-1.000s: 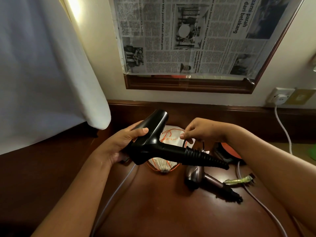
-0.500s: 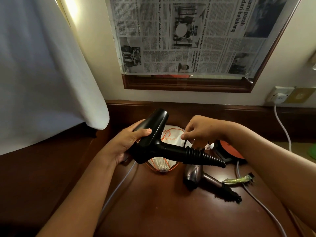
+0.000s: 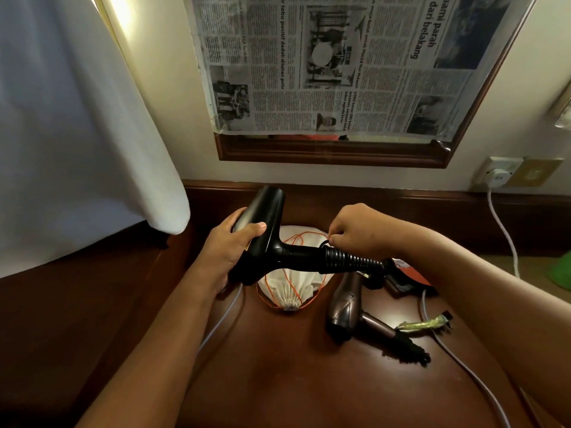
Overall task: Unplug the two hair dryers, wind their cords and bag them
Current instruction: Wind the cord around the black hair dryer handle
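Right hand (image 3: 358,233): my fingertips are pinching a loop of black cord (image 3: 325,242) against the handle of the black hair dryer (image 3: 272,242), fingers curled tight. Judgement: I am laying another turn of cord onto the coil already wound along the handle.

Left hand (image 3: 230,251): fingers and thumb are wrapping the dryer's barrel, thumb lying across its near side. I am holding it this way, I judge, to keep the handle free and steady for winding.

The black dryer is hanging in the air above the white drawstring bag (image 3: 290,288), which is lying near the back edge of the dark wooden desk (image 3: 278,381), orange drawstring loose; presumably it is waiting there to receive the dryers. The barrel's long axis is running up and away toward the wall; the handle is pointing right, roughly level.

The bronze hair dryer (image 3: 347,307) is lying on the desk right of the bag, handle pointing toward the near right, its cord already bunched at the handle end. A white plug (image 3: 497,177) is sitting in the wall socket at the far right; I cannot tell what it feeds.
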Action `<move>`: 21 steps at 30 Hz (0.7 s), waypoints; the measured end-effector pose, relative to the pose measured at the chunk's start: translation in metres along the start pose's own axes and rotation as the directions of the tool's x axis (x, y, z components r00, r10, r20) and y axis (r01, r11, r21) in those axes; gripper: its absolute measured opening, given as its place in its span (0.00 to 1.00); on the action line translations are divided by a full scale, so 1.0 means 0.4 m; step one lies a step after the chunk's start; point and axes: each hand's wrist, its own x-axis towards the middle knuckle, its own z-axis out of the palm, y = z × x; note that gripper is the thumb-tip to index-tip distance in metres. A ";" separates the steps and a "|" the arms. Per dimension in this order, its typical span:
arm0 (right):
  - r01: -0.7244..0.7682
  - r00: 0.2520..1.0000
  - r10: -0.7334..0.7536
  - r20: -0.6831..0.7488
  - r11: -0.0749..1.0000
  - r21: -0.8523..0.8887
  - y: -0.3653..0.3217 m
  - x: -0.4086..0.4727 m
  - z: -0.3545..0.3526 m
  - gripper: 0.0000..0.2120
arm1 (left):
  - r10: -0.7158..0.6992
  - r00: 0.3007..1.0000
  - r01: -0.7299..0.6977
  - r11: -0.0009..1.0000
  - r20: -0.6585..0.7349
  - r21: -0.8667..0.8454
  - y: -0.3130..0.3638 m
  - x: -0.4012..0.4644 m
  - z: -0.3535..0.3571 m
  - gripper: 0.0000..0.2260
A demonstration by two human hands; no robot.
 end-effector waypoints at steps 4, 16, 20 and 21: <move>-0.131 0.987 0.150 -0.064 0.965 0.229 -0.002 -0.006 0.030 0.13 | 0.029 0.997 -0.032 0.999 -0.068 -0.041 -0.007 -0.001 0.000 0.25; -0.274 0.898 0.374 0.231 0.066 0.959 -0.029 -0.021 0.131 0.08 | 0.074 0.967 -0.110 0.985 -0.242 -0.137 -0.029 -0.008 0.003 0.27; -0.298 0.904 0.298 0.306 -0.076 0.952 -0.038 -0.027 0.161 0.11 | 0.053 0.966 -0.109 0.970 -0.251 -0.217 -0.033 -0.011 0.002 0.27; -0.307 0.905 0.286 0.314 -0.070 0.949 -0.043 -0.029 0.170 0.12 | 0.044 0.966 -0.104 0.968 -0.254 -0.229 -0.033 -0.010 0.000 0.27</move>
